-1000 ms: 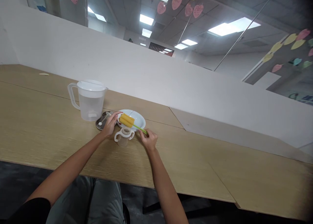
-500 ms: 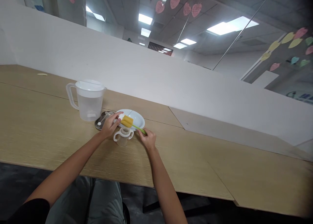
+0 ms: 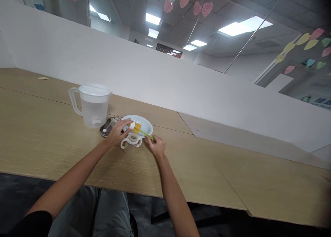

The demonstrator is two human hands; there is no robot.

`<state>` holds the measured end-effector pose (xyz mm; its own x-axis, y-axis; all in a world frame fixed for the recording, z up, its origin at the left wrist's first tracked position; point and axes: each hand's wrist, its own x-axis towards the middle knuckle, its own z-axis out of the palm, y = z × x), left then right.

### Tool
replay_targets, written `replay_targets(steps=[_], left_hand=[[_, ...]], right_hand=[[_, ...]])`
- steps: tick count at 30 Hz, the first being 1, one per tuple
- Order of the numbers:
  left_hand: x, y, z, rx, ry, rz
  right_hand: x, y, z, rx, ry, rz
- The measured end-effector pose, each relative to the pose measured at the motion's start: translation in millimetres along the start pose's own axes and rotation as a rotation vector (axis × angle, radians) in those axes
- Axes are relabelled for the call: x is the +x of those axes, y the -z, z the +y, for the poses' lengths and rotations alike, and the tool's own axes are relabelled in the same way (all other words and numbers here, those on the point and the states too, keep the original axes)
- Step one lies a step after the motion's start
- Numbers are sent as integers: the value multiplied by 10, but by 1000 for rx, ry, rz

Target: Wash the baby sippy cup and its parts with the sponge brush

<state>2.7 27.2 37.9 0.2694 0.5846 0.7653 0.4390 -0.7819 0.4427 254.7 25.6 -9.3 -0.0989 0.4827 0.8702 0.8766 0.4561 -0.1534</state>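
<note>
Over a white bowl (image 3: pixel 147 126), my left hand (image 3: pixel 118 133) grips a small white bottle cap (image 3: pixel 131 124) between thumb and fingers. My right hand (image 3: pixel 157 146) is closed on the thin green handle of a sponge brush (image 3: pixel 137 127). The brush's yellow foam head lies against the cap and is partly hidden by it. Just below the hands, a clear baby bottle (image 3: pixel 130 147) with two white side handles stands upright and uncapped on the table. Left of my left hand is a dark metal tray (image 3: pixel 102 132) holding small clear and white parts, among them a straw piece.
A lidded translucent pitcher (image 3: pixel 94 107) with liquid in it stands behind the tray at the left. Behind the wooden table (image 3: pixel 201 168) runs a low white wall (image 3: pixel 155 82). A small pale paper piece (image 3: pixel 43 78) lies at the far left.
My left hand has turned the white cap and shifted it slightly right, over the yellow foam. The brush head shows less than before. The bottle, bowl and pitcher have stayed in place.
</note>
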Motion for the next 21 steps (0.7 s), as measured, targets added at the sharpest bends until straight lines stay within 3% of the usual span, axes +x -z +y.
replay_targets(steps=[21], left_hand=[[-7,-20,-34,61,-83,67]], right_hand=[[-5,-7,-4,-10,-23,-39]])
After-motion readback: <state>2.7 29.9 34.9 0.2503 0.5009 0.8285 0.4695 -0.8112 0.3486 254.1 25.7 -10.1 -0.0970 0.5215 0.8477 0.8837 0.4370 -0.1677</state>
